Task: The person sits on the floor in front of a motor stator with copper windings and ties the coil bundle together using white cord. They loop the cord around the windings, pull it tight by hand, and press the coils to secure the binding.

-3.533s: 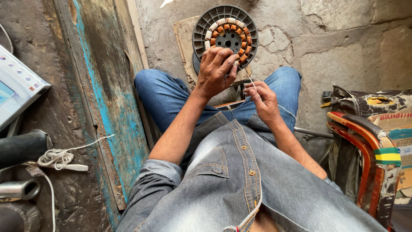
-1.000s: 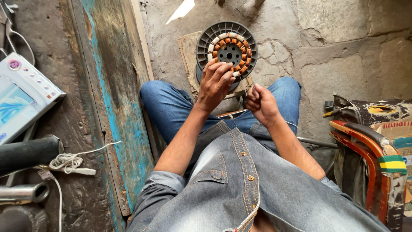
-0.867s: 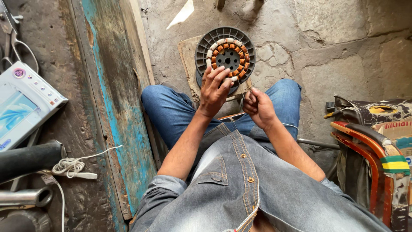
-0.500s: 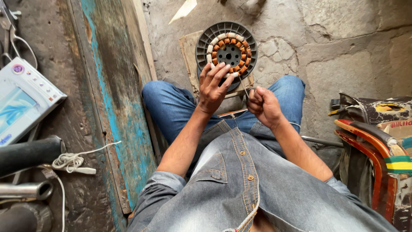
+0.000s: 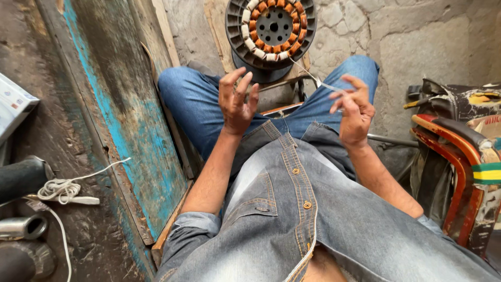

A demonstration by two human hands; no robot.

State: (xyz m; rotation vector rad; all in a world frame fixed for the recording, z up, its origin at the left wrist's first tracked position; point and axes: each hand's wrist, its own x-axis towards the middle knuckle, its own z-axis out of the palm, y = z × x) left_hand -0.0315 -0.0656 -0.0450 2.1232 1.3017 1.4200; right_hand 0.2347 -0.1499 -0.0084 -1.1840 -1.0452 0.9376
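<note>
A round black motor stator [image 5: 271, 28] with a ring of copper coils and white insulation stands on a wooden board [image 5: 216, 31] beyond my knees. A thin pale wire [image 5: 308, 73] runs from the stator's lower right edge to my right hand [image 5: 354, 110], which pinches its end between thumb and fingers. My left hand [image 5: 236, 100] hovers above my left thigh, palm toward me, fingers spread, holding nothing and apart from the stator. I sit in blue jeans and a denim shirt.
A worn blue-painted wooden plank [image 5: 122, 120] leans along my left. Left of it lie a white coiled cable [image 5: 60, 189], dark cylinders [image 5: 21, 177] and a white box [image 5: 13, 107]. A red metal frame [image 5: 454, 156] with clutter stands at the right. The floor is rough stone.
My left hand has come off the stator and drawn back, fingers spread. My right hand moved right and toward me, pulling the wire taut. The view has closed in.
</note>
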